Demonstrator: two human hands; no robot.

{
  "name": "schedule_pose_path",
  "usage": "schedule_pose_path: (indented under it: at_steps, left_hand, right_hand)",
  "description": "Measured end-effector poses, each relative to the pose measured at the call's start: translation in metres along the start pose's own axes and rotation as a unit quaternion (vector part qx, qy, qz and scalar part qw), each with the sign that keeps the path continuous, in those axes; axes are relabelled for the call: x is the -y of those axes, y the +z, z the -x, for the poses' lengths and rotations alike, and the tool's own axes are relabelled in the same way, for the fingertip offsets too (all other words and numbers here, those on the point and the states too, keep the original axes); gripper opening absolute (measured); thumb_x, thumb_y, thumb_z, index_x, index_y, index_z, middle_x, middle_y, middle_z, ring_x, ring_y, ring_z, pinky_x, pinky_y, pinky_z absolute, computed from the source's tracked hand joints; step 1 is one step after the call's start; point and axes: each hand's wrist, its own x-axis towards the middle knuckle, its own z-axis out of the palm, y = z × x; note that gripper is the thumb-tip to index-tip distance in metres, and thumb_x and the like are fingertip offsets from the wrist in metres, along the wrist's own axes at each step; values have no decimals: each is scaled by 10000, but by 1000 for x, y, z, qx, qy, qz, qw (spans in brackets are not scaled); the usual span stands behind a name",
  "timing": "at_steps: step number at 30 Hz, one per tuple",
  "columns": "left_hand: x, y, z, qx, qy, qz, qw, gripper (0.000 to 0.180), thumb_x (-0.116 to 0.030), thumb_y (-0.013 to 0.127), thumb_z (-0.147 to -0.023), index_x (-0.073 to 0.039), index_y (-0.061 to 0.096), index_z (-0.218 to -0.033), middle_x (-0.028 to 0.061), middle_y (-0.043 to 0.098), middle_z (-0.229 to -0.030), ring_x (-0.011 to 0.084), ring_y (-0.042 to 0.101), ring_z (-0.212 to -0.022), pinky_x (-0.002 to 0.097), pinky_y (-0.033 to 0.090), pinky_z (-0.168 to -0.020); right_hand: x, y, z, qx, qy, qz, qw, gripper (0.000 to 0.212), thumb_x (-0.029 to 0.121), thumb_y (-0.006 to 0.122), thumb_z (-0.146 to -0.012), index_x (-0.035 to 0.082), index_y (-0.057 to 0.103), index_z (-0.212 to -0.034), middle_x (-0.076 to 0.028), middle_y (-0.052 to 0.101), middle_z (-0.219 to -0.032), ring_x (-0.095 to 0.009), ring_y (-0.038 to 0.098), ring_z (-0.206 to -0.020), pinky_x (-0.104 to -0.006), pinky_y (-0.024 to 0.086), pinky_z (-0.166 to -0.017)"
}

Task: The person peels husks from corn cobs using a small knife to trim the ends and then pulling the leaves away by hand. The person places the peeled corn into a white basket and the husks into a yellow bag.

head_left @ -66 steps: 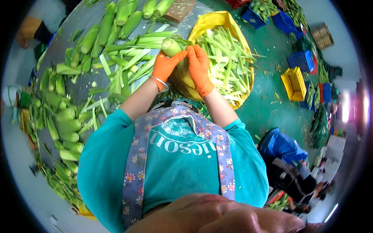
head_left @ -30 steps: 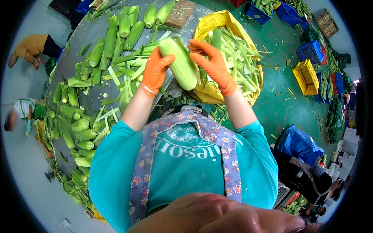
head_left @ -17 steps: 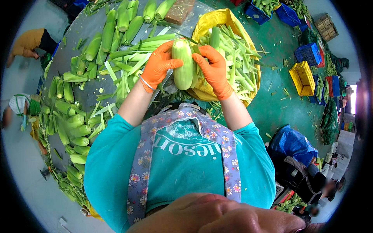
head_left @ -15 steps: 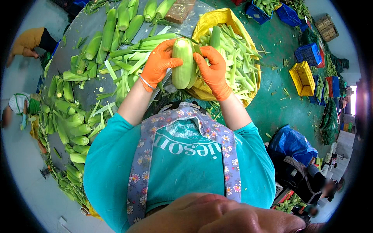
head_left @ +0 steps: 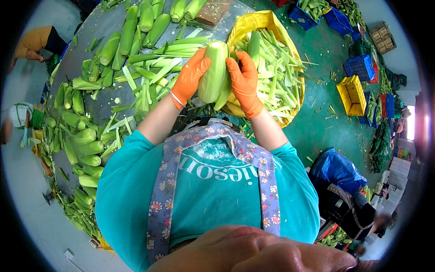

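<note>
In orange gloves, both my hands are raised over the table's right edge around one green ear of corn (head_left: 211, 75) with a pale, cut top end. My left hand (head_left: 188, 80) grips its left side, the thumb lying along the husk. At the ear's right, my right hand (head_left: 245, 84) has its thumb and fingers closed on a husk leaf (head_left: 223, 96), which stands partly away from the ear. Part of that leaf is hidden behind the fingers. Loose husk leaves (head_left: 156, 72) lie beside my left hand.
Several corn ears (head_left: 129, 34) cover the round grey table (head_left: 102, 111). At my right, a yellow sack (head_left: 236, 32) holds stripped husks. A brown brick (head_left: 213, 12) sits at the table's far edge. Crates (head_left: 352, 96) stand on the green floor, and other people are at both sides.
My left thumb has shifted from across the ear's front to its left side. The ear leans slightly more, and the husk leaf at its right stands further off.
</note>
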Motion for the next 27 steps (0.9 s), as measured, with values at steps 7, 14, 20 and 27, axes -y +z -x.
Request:
schedule_pose_path:
  at_steps: [7, 14, 20, 27]
  left_hand:
    - [10, 14, 8, 1, -61, -52, 997, 693, -171, 837, -748, -23, 499, -1335, 78, 606, -1213, 163, 573, -1104, 329, 475, -938]
    - [-28, 1, 3, -32, -5, 31, 999, 634, -95, 825, -762, -23, 521, -1313, 61, 602, -1214, 167, 572, -1109, 327, 465, -971]
    - [-7, -12, 1, -33, 15, 37, 999, 659, -124, 837, -754, -51, 519, -1327, 49, 591, -1229, 161, 563, -1127, 320, 455, -982]
    - [-19, -8, -1, 30, -10, -3, 999, 577, -126, 761, -827, 2, 506, -1328, 112, 606, -1278, 210, 563, -1177, 355, 417, -1048]
  right_hand:
    - [-3, -14, -1, -17, -89, 193, 977, 178, 163, 628, -905, 10, 620, -996, -164, 625, -892, -323, 596, -829, -388, 482, -757]
    - [-109, -222, -83, -268, 104, 155, 945, 378, 284, 568, -961, -27, 611, -1171, -119, 657, -1005, -151, 608, -895, -271, 496, -743]
    - [-29, -94, -48, 32, -18, 167, 985, 507, 181, 553, -974, 58, 415, -1446, -101, 545, -1331, -197, 531, -1177, -328, 435, -985]
    - [-29, -29, -31, 5, 109, -93, 990, 266, 209, 541, -972, 37, 633, -1154, -40, 650, -913, -139, 597, -847, -260, 457, -814]
